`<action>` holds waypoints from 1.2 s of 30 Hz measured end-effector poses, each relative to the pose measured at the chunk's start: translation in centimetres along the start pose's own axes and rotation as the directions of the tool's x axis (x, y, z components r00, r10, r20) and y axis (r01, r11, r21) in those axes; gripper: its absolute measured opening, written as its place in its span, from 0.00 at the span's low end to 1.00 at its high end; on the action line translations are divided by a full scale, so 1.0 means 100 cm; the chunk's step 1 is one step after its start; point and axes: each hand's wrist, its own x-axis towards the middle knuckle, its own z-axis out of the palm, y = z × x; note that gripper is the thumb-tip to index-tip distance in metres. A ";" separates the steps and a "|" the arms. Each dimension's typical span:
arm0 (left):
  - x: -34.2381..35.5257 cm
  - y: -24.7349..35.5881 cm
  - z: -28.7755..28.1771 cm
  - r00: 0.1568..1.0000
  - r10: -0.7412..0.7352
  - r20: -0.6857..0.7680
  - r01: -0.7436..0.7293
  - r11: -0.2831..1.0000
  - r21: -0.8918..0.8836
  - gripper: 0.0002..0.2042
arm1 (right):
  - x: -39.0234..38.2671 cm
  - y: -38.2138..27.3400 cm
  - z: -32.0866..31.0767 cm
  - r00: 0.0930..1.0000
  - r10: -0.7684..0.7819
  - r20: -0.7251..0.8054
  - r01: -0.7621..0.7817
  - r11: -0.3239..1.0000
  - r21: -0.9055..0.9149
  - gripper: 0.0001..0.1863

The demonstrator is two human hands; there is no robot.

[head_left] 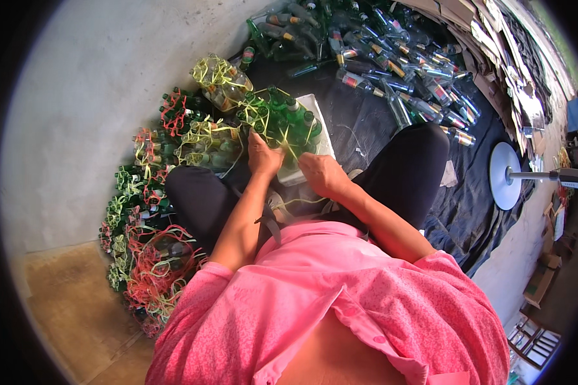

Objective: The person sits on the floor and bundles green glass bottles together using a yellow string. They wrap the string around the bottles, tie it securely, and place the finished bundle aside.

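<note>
A cluster of upright green glass bottles stands in front of me on a white slab. Thin yellow-green strap runs around the bottle necks and meets in a bunch between my hands. At the near left of the bottles, my left hand is closed on the strap, its fingertips partly hidden. My right hand, curled into a fist at the near right, grips the strap too. A loose length of strap trails below my right hand toward my lap.
Bundles of strapped bottles line the wall at left, beside a heap of red and yellow straps. Loose bottles pile up on black sheeting. Flattened cardboard and a fan-like white disc stand at right.
</note>
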 end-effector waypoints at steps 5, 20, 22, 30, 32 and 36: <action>0.002 0.005 -0.001 0.999 0.036 -0.023 -0.037 0.997 -0.069 0.56 | 0.008 0.008 -0.012 0.996 -0.080 -0.029 0.078 0.995 -0.065 0.10; 0.019 -0.063 0.035 0.991 0.076 -0.111 -0.083 0.995 -0.060 0.37 | 0.068 0.087 0.018 0.899 0.389 -0.199 -0.406 0.912 -0.050 0.09; 0.023 -0.086 0.040 0.997 0.048 -0.060 -0.055 0.993 -0.107 0.44 | 0.073 0.085 0.028 0.923 0.294 -0.250 -0.290 0.956 0.054 0.09; 0.046 -0.066 0.005 0.977 0.105 0.187 -0.045 0.953 -0.299 0.50 | 0.068 0.075 0.043 0.885 0.446 -0.136 -0.403 0.877 0.261 0.14; 0.045 -0.066 0.005 0.976 0.091 0.200 -0.016 0.938 -0.348 0.50 | 0.066 0.075 0.044 0.877 0.467 -0.112 -0.426 0.864 0.270 0.13; 0.036 -0.075 0.008 0.993 0.095 0.066 -0.082 0.980 -0.180 0.47 | 0.067 0.068 0.048 0.869 0.479 -0.122 -0.430 0.854 0.291 0.13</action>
